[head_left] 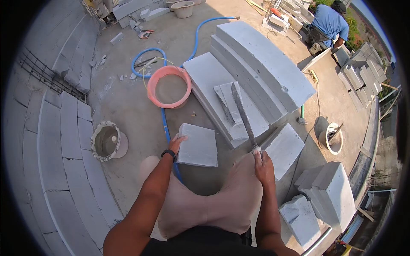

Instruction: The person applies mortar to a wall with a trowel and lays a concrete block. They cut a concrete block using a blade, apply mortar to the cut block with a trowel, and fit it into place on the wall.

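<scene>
My left hand (pixel 176 144), with a dark watch at the wrist, grips the left edge of a squarish light-grey concrete block (pixel 198 146) standing between my knees. The fingers lie against the block's upper left side. My right hand (pixel 264 169) is closed around the handle of a machete (pixel 244 114), whose long dark blade points up and away from me. Behind the blade, a broken block piece (pixel 225 102) lies on a larger flat slab (pixel 203 74). Another cut block (pixel 284 151) rests just right of my right hand.
Stepped large blocks (pixel 260 59) stand ahead. A pink-rimmed tub (pixel 187 91), a mortar-caked bucket (pixel 122 144) and a blue hose (pixel 197 36) are on the floor. A white bucket (pixel 338 145) and more blocks (pixel 335 192) sit right. A person in blue (pixel 329 25) crouches at far right.
</scene>
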Action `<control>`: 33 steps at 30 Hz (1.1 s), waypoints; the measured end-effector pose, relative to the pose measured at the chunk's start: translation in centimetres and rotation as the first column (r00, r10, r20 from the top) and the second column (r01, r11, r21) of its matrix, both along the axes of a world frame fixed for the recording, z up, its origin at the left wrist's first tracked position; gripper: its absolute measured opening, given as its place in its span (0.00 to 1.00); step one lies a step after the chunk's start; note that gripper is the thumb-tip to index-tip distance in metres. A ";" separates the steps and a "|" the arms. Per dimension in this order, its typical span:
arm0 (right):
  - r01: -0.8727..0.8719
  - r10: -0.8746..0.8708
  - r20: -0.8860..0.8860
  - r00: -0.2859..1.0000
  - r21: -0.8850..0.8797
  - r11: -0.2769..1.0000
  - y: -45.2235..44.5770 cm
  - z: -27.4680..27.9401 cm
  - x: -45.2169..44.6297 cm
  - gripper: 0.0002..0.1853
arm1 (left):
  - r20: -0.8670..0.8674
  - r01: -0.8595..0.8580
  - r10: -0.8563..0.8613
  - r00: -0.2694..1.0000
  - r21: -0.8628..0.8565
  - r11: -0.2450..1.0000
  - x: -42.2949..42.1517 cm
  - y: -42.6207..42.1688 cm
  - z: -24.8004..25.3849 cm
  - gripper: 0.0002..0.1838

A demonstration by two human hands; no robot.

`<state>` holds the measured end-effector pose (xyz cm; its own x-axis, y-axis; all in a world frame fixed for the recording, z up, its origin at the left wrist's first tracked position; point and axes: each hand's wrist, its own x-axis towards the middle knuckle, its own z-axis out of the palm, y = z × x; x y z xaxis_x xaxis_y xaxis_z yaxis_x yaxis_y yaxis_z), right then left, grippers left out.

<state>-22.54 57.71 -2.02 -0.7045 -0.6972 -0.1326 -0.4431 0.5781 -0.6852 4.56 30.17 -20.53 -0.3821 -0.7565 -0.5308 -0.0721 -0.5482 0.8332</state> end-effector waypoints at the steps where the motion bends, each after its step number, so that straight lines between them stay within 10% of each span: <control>1: 0.011 -0.011 0.006 1.000 -0.004 1.000 0.0 -0.3 0.1 0.23 | 0.025 0.012 -0.013 1.000 0.070 0.997 0.0 0.4 -1.4 0.40; 11: 0.016 -0.015 0.034 0.999 -0.025 1.000 -0.1 0.7 1.6 0.22 | 0.206 0.268 -0.266 0.942 0.017 0.963 2.3 -0.9 -15.3 0.29; 15: 0.009 0.000 0.079 0.997 -0.113 0.994 0.3 -1.0 2.0 0.19 | 0.444 0.451 -0.348 0.825 -0.147 0.881 0.7 0.2 -11.5 0.39; 17: -0.009 0.021 0.066 0.998 -0.170 0.985 -0.1 -2.1 2.1 0.17 | 0.858 0.328 -0.015 0.513 -0.180 0.927 -5.0 4.4 0.6 0.48; 19: 0.067 0.015 0.281 0.960 -0.281 0.957 0.0 -3.3 2.0 0.12 | 0.614 0.436 0.153 0.774 -0.693 0.574 -8.2 6.1 2.5 0.54; 22: 0.116 -0.063 0.238 0.969 -0.219 0.969 0.3 -2.6 2.1 0.10 | 0.397 0.305 0.168 0.902 -0.863 0.402 -16.2 8.2 8.0 0.54; 26: 0.153 -0.080 0.169 0.982 -0.479 0.864 1.7 -4.0 0.6 0.15 | 0.572 0.277 0.202 0.795 -0.638 0.718 -24.3 8.7 13.6 0.67; 28: 0.221 -0.105 0.349 0.931 -0.309 0.925 2.9 -1.8 -0.2 0.17 | 0.647 0.285 0.205 0.734 -0.568 0.772 -26.1 8.3 13.1 0.71; 33: 0.169 -0.120 0.131 0.984 -0.478 0.862 4.6 -3.0 -1.8 0.10 | 0.634 0.291 0.069 0.771 -0.446 0.846 -25.4 7.2 13.8 0.58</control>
